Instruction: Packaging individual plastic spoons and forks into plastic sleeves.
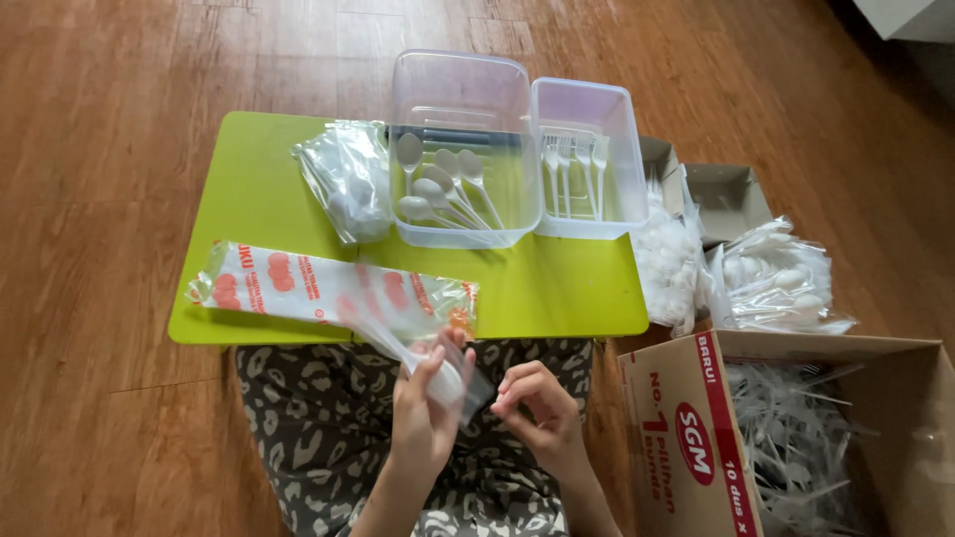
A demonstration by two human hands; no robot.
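Spoon sleeve (438,373) before printed packet (328,288)

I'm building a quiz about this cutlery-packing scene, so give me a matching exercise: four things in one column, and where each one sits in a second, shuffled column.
Things:
1. white plastic spoons
2. white plastic forks
3. printed packet of sleeves
4. clear sleeve with a spoon

Places:
a. lying flat along the near edge of the green table
b. in the smaller clear tub, on the right
c. pinched by the left hand, with the right hand beside it
d. in the larger clear tub, in the middle

Pairs: 1-d, 2-b, 3-a, 4-c
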